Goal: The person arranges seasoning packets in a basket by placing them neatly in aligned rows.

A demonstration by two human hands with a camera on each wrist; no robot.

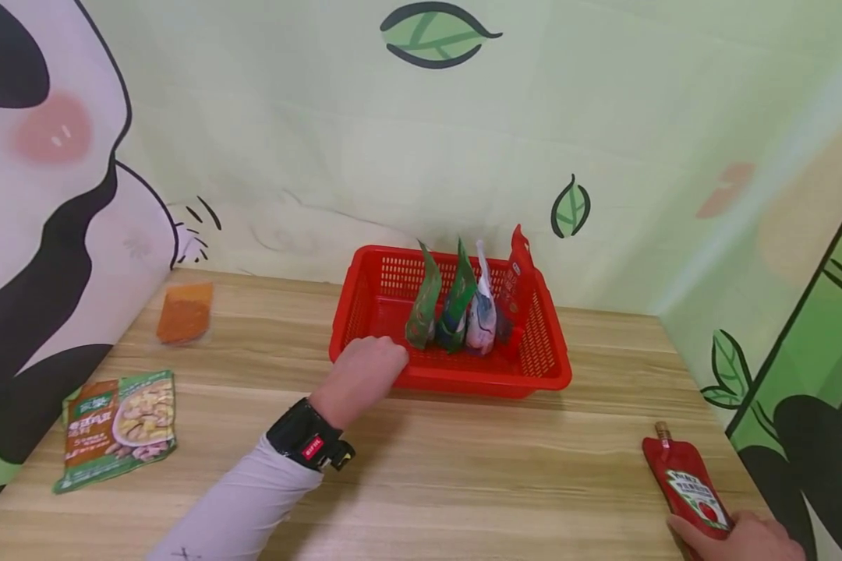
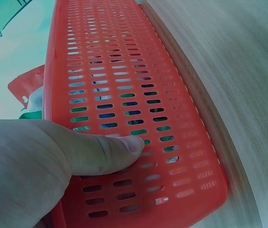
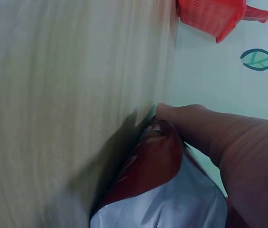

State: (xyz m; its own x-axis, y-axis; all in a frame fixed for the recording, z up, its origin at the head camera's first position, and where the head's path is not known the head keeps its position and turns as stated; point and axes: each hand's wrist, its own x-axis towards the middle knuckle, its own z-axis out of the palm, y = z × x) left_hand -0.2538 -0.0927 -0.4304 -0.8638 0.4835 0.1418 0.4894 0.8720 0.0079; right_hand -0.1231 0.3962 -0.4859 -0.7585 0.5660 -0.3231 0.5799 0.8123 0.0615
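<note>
My left hand [image 1: 368, 375] grips the front-left rim of a red perforated plastic basket [image 1: 477, 382]. In the left wrist view the thumb [image 2: 105, 151] lies along the basket's slotted outer wall, while the other fingers are hidden behind the rim. Two green packets [image 1: 424, 304], a white-and-pink packet [image 1: 482, 319] and a red pouch [image 1: 518, 284] stand upright inside. At the lower right, my right hand [image 1: 747, 538] holds a red ketchup pouch [image 1: 691, 479] by its lower end, its capped spout pointing away from me. The right wrist view shows the pouch's silvery bottom [image 3: 172, 202] close over the table.
On the wooden table's left side lie a green-and-brown food packet [image 1: 122, 425] and, farther back, a small orange-brown packet [image 1: 185, 313]. A wall covering [image 1: 288, 140] printed with pandas and leaves rises behind the table and along both sides.
</note>
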